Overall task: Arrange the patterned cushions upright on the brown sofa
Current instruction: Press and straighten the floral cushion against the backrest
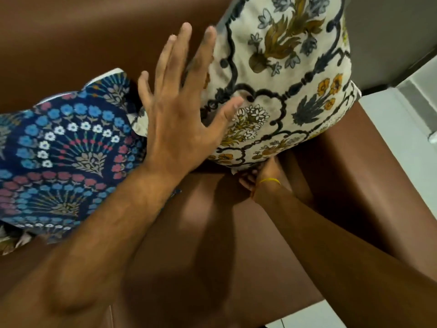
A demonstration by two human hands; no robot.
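On the sofa point(236, 233), the left hand point(179, 119), fingers spread, presses the cream cushion point(283, 79) at two o'clock while the right hand point(254, 178) pinches its lower corner, blue cushion point(66, 150) at nine.

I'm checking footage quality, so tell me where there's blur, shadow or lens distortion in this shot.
Head view: the left hand is slightly motion-blurred at its fingers; both forearms cast soft shadows on the brown sofa seat; the right hand sits in shade under the cream floral cushion; wide-angle distortion stretches the edges.
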